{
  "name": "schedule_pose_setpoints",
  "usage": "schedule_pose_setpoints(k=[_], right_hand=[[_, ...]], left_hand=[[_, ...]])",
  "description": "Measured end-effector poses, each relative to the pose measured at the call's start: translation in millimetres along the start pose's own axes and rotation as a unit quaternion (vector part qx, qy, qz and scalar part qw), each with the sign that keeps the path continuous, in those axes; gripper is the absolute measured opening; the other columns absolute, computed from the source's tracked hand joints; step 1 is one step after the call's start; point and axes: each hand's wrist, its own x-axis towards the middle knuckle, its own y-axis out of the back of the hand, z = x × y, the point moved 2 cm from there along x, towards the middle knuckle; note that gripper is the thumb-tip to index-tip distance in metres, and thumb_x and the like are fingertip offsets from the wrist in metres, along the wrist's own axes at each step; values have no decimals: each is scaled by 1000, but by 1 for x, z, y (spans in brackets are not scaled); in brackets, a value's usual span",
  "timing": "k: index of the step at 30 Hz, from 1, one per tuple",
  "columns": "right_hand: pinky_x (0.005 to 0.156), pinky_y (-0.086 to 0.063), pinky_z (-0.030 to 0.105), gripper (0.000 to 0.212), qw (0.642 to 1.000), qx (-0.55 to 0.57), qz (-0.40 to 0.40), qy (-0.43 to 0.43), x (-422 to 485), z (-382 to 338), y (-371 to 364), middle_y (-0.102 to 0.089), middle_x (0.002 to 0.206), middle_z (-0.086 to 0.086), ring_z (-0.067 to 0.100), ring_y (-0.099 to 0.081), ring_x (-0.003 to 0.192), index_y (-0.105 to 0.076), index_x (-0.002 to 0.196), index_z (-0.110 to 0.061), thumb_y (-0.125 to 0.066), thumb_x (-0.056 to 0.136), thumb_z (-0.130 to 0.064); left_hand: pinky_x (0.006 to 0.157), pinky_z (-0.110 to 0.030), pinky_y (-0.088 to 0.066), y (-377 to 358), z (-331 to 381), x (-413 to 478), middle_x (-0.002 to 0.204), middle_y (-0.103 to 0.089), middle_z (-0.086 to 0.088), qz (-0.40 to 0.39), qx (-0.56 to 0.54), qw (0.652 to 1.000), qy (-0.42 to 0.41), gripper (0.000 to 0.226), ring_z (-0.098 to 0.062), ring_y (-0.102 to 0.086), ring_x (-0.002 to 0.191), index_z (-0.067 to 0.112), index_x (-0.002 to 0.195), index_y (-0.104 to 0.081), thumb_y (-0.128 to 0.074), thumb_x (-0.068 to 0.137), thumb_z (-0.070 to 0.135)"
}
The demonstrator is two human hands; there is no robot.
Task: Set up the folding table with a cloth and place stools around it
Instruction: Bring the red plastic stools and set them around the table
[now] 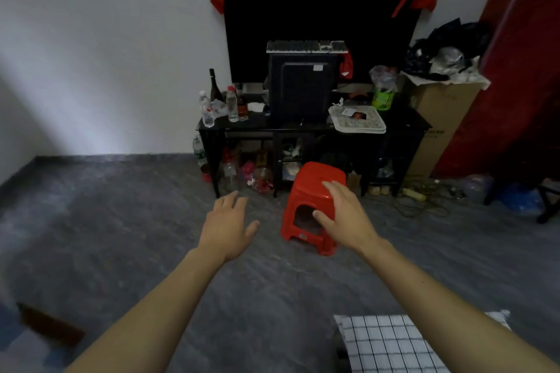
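A red plastic stool [309,188] stands upright on the grey floor in front of a black TV stand. My right hand [342,215] lies over the stool's near right corner, fingers on the seat edge and thumb at the side opening; whether it grips is unclear. My left hand [227,221] hovers with fingers spread, left of the stool and apart from it, holding nothing. A white cloth with a black grid [391,345] shows at the bottom right, partly hidden by my right forearm.
The black TV stand [266,127] holds bottles, a monitor and trays, with clutter beneath. A cardboard box [439,118] stands to its right beside a red curtain [521,70]. Cables lie on the floor at right. A brown object [51,324] lies at bottom left.
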Motion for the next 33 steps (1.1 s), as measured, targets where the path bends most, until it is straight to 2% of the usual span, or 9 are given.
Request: schedule_pose_setpoints(k=[3, 10, 15, 18, 23, 28, 33], right_hand=[[117, -28, 47, 76, 1000, -11, 7, -24, 39, 4, -7, -29, 158, 7, 22, -22, 147, -29, 152, -19, -65, 89, -41], [119, -25, 41, 77, 996, -41, 27, -79, 141, -3, -28, -28, 158, 7, 21, -21, 148, -27, 153, -17, -65, 91, -40], [120, -25, 41, 76, 990, -56, 49, -122, 208, -13, -36, -25, 160, 7, 21, -19, 148, -25, 154, -20, -62, 92, -44], [119, -24, 37, 75, 986, -49, 55, -148, 227, -4, -49, -28, 158, 7, 23, -23, 147, -27, 153, -18, -64, 92, -42], [119, -22, 36, 78, 977, -35, 34, -208, 258, 36, -79, -28, 159, 10, 25, -22, 147, -26, 153, -16, -65, 91, -40], [120, -23, 39, 76, 973, -4, 45, -228, 331, 91, -93, -27, 158, 9, 25, -22, 147, -27, 153, -15, -64, 91, -40], [118, -26, 36, 70, 963, 56, 48, -260, 421, 168, -114, -37, 153, 8, 23, -31, 142, -33, 150, -12, -65, 91, -34]], left_hand=[[112, -45, -33, -8, -13, 56, 158, -22, -7, -8, -11, 1000, -22, 67, -26, -19, 144, 17, 149, -30, -49, 94, 52], [111, -47, -33, -16, -51, 195, 157, -26, -8, -25, -40, 995, -89, 65, -29, -22, 143, 18, 146, -34, -52, 92, 50], [110, -47, -35, -12, -76, 292, 154, -30, -10, -23, -60, 991, -114, 66, -30, -25, 141, 15, 145, -37, -53, 91, 49], [109, -45, -35, -24, -82, 328, 149, -37, -12, -53, -91, 988, -117, 63, -31, -32, 135, 13, 142, -40, -55, 92, 47], [112, -43, -30, -68, -81, 381, 150, -36, -10, -124, -84, 980, -134, 66, -29, -32, 136, 14, 146, -36, -54, 93, 49], [113, -41, -31, -104, -59, 464, 151, -34, -7, -140, -74, 976, -149, 67, -26, -31, 139, 16, 147, -35, -54, 92, 50], [112, -39, -32, -151, -31, 560, 152, -33, -5, -163, -48, 975, -141, 67, -24, -29, 139, 17, 147, -35, -53, 93, 51]])
